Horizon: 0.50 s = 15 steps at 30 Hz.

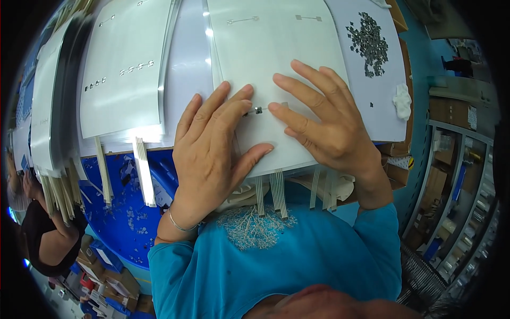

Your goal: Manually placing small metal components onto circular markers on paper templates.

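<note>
A stack of thin whitish plastic sheets (273, 48) with printed silver traces and striped ribbon tails (278, 191) lies in front of me. A small dark square piece (258, 110) sits on the top sheet, between my two index fingertips. My left hand (210, 141) lies spread on the sheet's left edge, its index fingertip partly covering another dark spot. From the right, my right hand (326, 117) reaches over the sheet with fingers apart, the index fingertip just beside the dark piece. Neither hand visibly grips anything.
Many small dark pieces (367, 45) lie heaped at the right, near a crumpled white wad (402, 101). Further sheets (125, 64) are stacked on the left. Below the table edge stands a blue bin (127, 228) with scraps. Another person's arm (58, 228) shows at far left.
</note>
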Motion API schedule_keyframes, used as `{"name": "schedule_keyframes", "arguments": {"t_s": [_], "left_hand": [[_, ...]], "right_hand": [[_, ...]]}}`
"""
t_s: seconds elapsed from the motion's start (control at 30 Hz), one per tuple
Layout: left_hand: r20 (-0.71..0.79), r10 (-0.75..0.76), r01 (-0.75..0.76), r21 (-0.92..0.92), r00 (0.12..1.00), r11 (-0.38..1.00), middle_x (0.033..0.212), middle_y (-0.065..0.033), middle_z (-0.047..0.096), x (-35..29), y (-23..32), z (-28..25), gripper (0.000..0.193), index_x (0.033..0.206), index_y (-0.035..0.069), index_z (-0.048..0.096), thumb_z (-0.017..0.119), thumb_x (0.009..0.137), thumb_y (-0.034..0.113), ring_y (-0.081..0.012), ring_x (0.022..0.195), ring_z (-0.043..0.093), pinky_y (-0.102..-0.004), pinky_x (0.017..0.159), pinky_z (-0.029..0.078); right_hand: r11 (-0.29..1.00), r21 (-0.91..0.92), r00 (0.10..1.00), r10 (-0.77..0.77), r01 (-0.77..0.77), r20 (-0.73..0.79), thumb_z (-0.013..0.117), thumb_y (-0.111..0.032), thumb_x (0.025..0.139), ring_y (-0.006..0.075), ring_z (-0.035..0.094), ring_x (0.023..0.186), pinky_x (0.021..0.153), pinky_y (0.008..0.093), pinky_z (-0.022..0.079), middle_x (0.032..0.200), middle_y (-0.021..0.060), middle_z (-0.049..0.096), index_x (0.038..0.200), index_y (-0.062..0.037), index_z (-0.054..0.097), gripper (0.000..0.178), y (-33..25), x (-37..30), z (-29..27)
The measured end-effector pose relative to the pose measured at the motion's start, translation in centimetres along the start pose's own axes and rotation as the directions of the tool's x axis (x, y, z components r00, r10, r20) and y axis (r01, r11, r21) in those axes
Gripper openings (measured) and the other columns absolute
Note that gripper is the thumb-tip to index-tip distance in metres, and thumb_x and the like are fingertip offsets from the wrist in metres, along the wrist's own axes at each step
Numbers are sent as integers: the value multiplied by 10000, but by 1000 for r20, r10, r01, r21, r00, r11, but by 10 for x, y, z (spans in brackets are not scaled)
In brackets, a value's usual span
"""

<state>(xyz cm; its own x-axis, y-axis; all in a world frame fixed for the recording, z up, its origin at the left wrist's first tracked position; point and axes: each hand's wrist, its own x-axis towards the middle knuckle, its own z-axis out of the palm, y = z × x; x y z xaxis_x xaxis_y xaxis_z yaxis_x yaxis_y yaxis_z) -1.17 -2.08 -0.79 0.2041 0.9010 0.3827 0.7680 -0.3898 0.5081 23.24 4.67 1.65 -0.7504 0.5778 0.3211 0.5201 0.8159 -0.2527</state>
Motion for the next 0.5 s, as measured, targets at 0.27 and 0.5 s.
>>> {"name": "schedule_keyframes", "arguments": {"t_s": [0.27,0.5], "left_hand": [[4,10,-11,34,1000,999,1492,-81,705,1,-1,0,680,1415,78,629,898,860,366,-343,1473,586,-532,1250,404],[60,55,-63,130,997,989,1509,-88,665,5,8,0,689,1508,152,651,812,922,476,-355,1461,565,-541,1252,385]], "right_hand": [[967,233,970,149,-102,-192,685,-264,1051,419,515,1518,1255,574,382,1534,224,631,1326,-35,772,368,7,-15,-10],[917,120,792,390,-380,-469,778,-11,986,283,736,1020,849,349,606,1213,149,735,1191,13,798,207,10,-77,-13]]}}
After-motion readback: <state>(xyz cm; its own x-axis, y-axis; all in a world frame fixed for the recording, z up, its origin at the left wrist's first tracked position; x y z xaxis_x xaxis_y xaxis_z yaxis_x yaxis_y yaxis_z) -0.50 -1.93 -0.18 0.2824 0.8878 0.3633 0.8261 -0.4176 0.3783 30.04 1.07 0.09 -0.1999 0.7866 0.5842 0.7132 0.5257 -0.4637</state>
